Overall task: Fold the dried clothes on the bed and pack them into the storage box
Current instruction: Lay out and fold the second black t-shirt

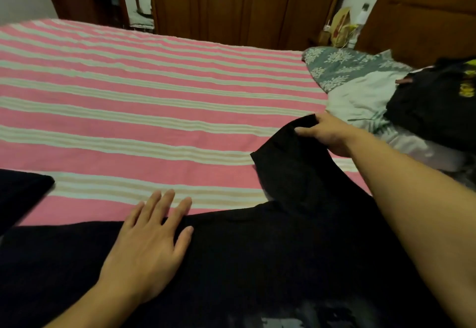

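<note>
Black cloth fills the near edge of the bed (144,100): a dark T-shirt (257,263) spread flat, a pale print just showing at the bottom. It looks light, limp and soft, so it should crease wherever it is bent; the sleeve hems and shoulders seem the best places to take hold. Left to right: another dark piece (20,193) is cut off at the left edge; the left hand (146,247) lies flat with fingers straight, pressing the shirt down; the right hand (327,134) pinches the lifted sleeve (288,162), its grip closed on the hem. Near the bed's right edge lies a heap of unfolded clothes (412,111). No storage box is in view, and the shirt's lower part is cut off.
</note>
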A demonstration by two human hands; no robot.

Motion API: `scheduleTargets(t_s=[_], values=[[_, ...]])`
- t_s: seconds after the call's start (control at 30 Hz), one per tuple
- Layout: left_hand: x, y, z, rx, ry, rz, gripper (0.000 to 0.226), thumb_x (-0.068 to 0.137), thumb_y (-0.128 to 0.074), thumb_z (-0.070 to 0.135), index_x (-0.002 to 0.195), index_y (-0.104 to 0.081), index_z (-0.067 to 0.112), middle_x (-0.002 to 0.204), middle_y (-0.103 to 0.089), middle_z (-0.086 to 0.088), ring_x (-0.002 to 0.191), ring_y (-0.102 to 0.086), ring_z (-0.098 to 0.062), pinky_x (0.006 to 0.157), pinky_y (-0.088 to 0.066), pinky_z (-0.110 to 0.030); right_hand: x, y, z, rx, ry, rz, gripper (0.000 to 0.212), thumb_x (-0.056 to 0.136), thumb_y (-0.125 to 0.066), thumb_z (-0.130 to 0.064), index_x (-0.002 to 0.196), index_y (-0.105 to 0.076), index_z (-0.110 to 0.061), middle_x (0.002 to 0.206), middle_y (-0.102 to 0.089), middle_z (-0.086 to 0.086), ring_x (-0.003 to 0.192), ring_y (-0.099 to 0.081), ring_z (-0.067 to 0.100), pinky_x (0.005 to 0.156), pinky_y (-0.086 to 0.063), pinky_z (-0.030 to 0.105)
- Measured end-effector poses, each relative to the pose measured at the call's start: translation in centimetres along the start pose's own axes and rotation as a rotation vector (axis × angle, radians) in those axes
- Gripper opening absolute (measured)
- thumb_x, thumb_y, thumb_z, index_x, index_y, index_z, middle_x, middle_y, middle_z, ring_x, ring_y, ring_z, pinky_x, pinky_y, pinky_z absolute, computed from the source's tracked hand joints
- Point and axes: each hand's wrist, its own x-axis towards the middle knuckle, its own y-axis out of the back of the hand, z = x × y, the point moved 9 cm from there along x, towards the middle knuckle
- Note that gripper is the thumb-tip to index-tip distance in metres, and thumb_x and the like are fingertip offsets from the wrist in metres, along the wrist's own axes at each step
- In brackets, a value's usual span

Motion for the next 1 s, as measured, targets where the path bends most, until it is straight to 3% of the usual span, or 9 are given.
scheduleTargets(t_s=[0.17, 0.3, 0.4, 0.47, 0.53, 0.67, 0.73, 0.87, 1.0], values=[[0.2, 0.2, -0.1, 0.011, 0.037, -0.103, 0.082, 0.085, 0.01, 0.07, 0.159, -0.012, 0.043, 0.17, -0.005, 0.005, 0.156, 0.004, -0.015, 0.126, -0.002, -0.04, -10.4, 4.8, -4.7, 0.035, 0.14, -0.095, 0.019, 0.086, -0.067, 0.01, 0.082, -0.063, -0.008, 0.067, -0.066, -0.003, 0.067, -0.065, 0.01, 0.059, -0.049, 0.019], [0.6, 3.6, -1.1, 0.036, -0.063, -0.2, 0.064, 0.089, -0.034, 0.079, 0.141, -0.036, 0.041, 0.145, -0.038, 0.006, 0.135, -0.039, -0.018, 0.107, -0.039, -0.039, -21.1, 7.8, -5.6, -0.158, 0.195, -0.102, 0.029, 0.078, -0.067, 0.021, 0.078, -0.061, -0.007, 0.073, -0.067, -0.011, 0.072, -0.062, 0.004, 0.069, -0.052, 0.02], [-0.3, 6.0, -4.8, 0.13, -0.095, -0.284, 0.051, 0.087, -0.052, 0.074, 0.123, -0.045, 0.039, 0.125, -0.056, 0.01, 0.111, -0.059, -0.015, 0.093, -0.05, -0.036, -30.1, 6.2, 1.0, -0.376, 0.086, -0.257, 0.042, 0.073, -0.059, 0.027, 0.083, -0.068, -0.013, 0.088, -0.077, 0.002, 0.083, -0.071, 0.009, 0.08, -0.057, 0.026], [-1.5, 7.0, -6.5, 0.276, -0.11, -0.237, 0.041, 0.087, -0.055, 0.069, 0.114, -0.046, 0.041, 0.12, -0.064, 0.017, 0.104, -0.064, -0.011, 0.09, -0.049, -0.033, -34.5, 4.4, 7.8, -0.62, -0.027, -0.334, 0.051, 0.072, -0.064, 0.016, 0.088, -0.069, -0.032, 0.094, -0.075, -0.009, 0.09, -0.069, 0.003, 0.088, -0.054, 0.027], [-2.7, 7.6, -7.0, 0.319, -0.15, -0.109, 0.039, 0.086, -0.063, 0.061, 0.116, -0.052, 0.039, 0.117, -0.068, 0.016, 0.103, -0.067, -0.013, 0.088, -0.046, -0.033, -37.3, 3.6, 11.8, -0.724, -0.033, -0.257, 0.053, 0.074, -0.073, 0.003, 0.111, -0.067, -0.036, 0.11, -0.065, -0.016, 0.106, -0.06, 0.001, 0.103, -0.045, 0.028], [-5.5, 7.6, -6.7, 0.326, -0.235, 0.126, 0.052, 0.063, -0.086, 0.021, 0.11, -0.065, 0.021, 0.095, -0.065, -0.005, 0.079, -0.07, -0.03, 0.067, -0.043, -0.044, -39.5, 1.6, 11.0, -0.852, 0.246, -0.043, 0.07, 0.075, -0.077, -0.026, 0.14, -0.053, -0.03, 0.137, -0.049, -0.01, 0.132, -0.041, 0.009, 0.115, -0.032, 0.029], [-6.9, 7.9, -5.9, 0.336, -0.292, 0.215, 0.049, 0.058, -0.086, 0.009, 0.101, -0.063, 0.015, 0.087, -0.059, -0.01, 0.075, -0.065, -0.035, 0.062, -0.037, -0.044, -39.9, -0.1, 9.7, -0.881, 0.373, -0.035, 0.065, 0.079, -0.074, -0.032, 0.141, -0.053, -0.029, 0.139, -0.049, -0.01, 0.134, -0.04, 0.01, 0.114, -0.033, 0.03], [-8.8, 8.2, -5.3, 0.351, -0.34, 0.27, 0.042, 0.055, -0.085, 0.001, 0.089, -0.062, 0.009, 0.073, -0.056, -0.012, 0.067, -0.064, -0.036, 0.066, -0.039, -0.048, -39.2, -1.5, 9.0, -0.925, 0.395, -0.011, 0.059, 0.088, -0.061, -0.013, 0.146, -0.049, -0.019, 0.138, -0.05, -0.004, 0.13, -0.047, 0.016, 0.097, -0.034, 0.016], [-8.8, 8.4, -6.5, 0.338, -0.292, 0.256, 0.035, 0.055, -0.084, 0.002, 0.082, -0.063, 0.008, 0.069, -0.058, -0.013, 0.064, -0.065, -0.036, 0.068, -0.041, -0.047, -38.2, -1.4, 10.0, -1.017, 0.401, 0.03, 0.056, 0.081, -0.067, -0.002, 0.135, -0.061, -0.017, 0.123, -0.061, 0.001, 0.11, -0.063, 0.024, 0.081, -0.05, 0.028]])
